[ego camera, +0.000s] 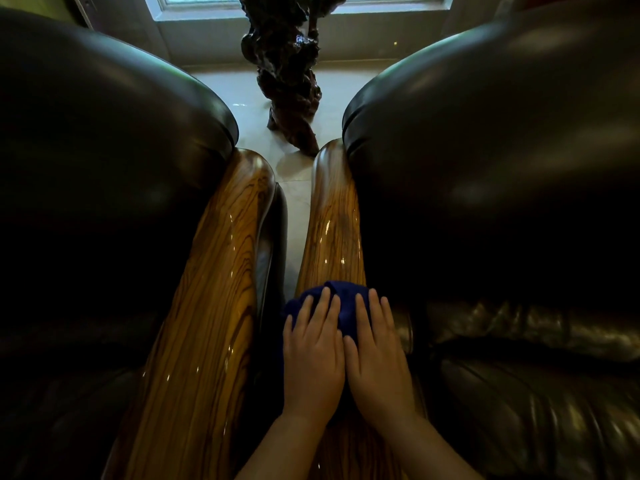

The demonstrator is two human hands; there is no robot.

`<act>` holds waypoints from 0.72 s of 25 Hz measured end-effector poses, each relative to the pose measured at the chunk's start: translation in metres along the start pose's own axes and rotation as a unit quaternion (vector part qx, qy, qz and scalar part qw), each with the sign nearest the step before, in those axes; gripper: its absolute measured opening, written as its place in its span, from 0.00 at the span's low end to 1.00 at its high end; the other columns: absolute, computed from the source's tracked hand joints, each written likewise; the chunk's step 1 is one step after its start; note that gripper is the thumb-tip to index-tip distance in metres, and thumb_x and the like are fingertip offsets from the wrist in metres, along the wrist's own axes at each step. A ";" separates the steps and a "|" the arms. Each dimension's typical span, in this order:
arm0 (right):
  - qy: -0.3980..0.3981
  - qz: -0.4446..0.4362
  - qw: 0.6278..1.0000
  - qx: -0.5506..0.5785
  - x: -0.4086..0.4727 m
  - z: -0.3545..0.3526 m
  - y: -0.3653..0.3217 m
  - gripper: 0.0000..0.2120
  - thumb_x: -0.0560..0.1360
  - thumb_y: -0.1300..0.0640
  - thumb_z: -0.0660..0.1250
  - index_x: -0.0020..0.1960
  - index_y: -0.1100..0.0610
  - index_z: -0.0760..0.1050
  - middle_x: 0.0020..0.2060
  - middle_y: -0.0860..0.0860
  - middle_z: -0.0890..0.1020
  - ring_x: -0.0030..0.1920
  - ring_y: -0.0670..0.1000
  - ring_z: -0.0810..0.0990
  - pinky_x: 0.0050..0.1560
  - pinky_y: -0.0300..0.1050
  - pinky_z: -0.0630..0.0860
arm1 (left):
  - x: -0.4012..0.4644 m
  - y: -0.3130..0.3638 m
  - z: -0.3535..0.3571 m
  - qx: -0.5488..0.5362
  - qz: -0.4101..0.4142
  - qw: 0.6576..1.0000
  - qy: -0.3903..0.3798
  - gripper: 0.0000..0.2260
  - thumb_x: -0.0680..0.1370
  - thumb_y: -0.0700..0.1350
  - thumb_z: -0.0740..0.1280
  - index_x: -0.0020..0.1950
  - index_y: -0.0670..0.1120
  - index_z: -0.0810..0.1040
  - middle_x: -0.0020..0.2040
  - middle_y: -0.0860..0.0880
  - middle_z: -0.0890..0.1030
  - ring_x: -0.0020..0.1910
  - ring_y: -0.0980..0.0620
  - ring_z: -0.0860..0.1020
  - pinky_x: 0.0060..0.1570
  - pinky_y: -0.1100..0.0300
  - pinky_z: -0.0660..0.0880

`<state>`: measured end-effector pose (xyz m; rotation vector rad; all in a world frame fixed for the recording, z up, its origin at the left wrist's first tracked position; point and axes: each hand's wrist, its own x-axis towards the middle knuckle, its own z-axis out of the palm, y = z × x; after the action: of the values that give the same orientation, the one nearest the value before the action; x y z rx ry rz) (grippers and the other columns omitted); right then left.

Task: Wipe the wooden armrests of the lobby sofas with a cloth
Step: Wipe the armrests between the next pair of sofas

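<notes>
Here, two dark leather sofas stand side by side, seen from above, each with a glossy wooden armrest along its inner edge and a narrow strip of pale floor between them. Both hands lie flat, palms down, on a dark blue cloth bunched on top of the right armrest, toward its near end. The left hand presses the cloth's left part, which hangs a little over the armrest's inner edge toward the gap; the right hand presses its right part, next to the right sofa. The two hands touch along their thumbs. The fingers of each are stretched out straight and only slightly spread, lying on the cloth rather than curled around it. Beyond the cloth the right armrest shows striped golden-brown grain with bright wet-looking highlights. The left armrest, with the same grain and sheen, runs alongside the left sofa and has nothing on it. Past the far ends of the armrests a dark, gnarled carved wood piece stands on the floor below a window.
</notes>
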<state>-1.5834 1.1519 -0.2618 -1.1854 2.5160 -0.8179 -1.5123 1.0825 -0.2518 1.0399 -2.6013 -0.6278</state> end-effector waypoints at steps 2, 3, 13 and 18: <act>0.001 -0.002 1.000 -0.005 0.002 0.000 0.002 0.28 0.75 0.41 0.39 0.70 0.43 0.30 0.72 0.40 0.34 0.71 0.40 0.31 0.72 0.43 0.43 | 0.001 -0.001 0.001 0.022 0.004 1.000 0.005 0.22 0.77 0.52 0.46 0.71 0.53 0.49 0.74 0.54 0.52 0.74 0.51 0.50 0.71 0.47 0.45; 0.001 -0.008 1.000 -0.003 0.008 -0.001 0.003 0.28 0.75 0.42 0.41 0.70 0.43 0.31 0.72 0.41 0.34 0.72 0.40 0.32 0.72 0.43 0.44 | 0.006 -0.002 0.001 0.029 0.006 1.000 0.010 0.22 0.77 0.50 0.48 0.71 0.52 0.51 0.74 0.53 0.54 0.74 0.50 0.50 0.71 0.46 0.47; -0.001 -0.039 0.999 0.027 0.139 -0.001 0.012 0.27 0.78 0.48 0.46 0.74 0.50 0.40 0.76 0.51 0.42 0.74 0.47 0.40 0.71 0.45 0.48 | 0.132 -0.010 0.003 0.006 0.001 1.000 0.018 0.21 0.79 0.47 0.49 0.73 0.48 0.54 0.76 0.49 0.55 0.74 0.50 0.52 0.72 0.50 0.52; 0.024 -0.079 0.997 0.003 0.180 -0.006 0.012 0.27 0.78 0.51 0.47 0.74 0.58 0.45 0.76 0.57 0.49 0.75 0.55 0.45 0.74 0.49 0.47 | 0.171 -0.012 0.004 -0.001 0.001 1.000 0.020 0.21 0.80 0.46 0.48 0.73 0.46 0.53 0.76 0.46 0.55 0.74 0.48 0.53 0.73 0.52 0.52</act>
<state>-1.7085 1.0225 -0.2602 -1.3920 2.4802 -0.9021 -1.6272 0.9556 -0.2464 1.0391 -2.5670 -0.6020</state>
